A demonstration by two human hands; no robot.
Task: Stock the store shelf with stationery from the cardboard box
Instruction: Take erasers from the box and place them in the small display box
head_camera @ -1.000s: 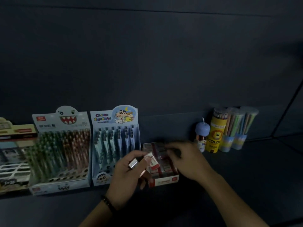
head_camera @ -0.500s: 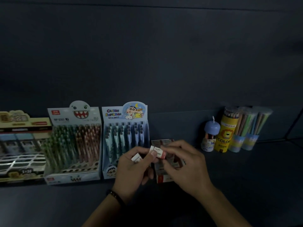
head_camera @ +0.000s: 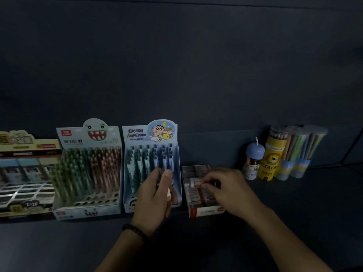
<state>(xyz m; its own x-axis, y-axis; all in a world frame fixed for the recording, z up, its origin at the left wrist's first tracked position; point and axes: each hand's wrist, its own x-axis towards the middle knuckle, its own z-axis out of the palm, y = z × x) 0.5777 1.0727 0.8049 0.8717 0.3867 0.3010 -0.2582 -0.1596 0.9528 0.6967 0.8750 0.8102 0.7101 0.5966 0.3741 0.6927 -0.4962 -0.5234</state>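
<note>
1. The right hand (head_camera: 229, 191) pinches a white and red eraser (head_camera: 197, 183) with its fingertips, just over the eraser box (head_camera: 204, 212); this hand hides the right side of that box.
2. The left hand (head_camera: 157, 197) is curled round a small pale piece (head_camera: 168, 193); it is too blurry to name; a dark bracelet (head_camera: 135, 231) sits on the wrist.
3. The eraser box stands on the dark shelf (head_camera: 304, 213), just beside the cartoon pen box (head_camera: 151, 154); the left hand covers that box's lower front.
4. Further left stand the shark pen box (head_camera: 88, 169) and a flat box (head_camera: 25, 173).
5. To the right, apart from the eraser box, stand a little bottle (head_camera: 253, 161) with a blue cap, a yellow lion tube (head_camera: 272, 160) and clear tubes (head_camera: 298, 152) of pencils, all close together.
</note>
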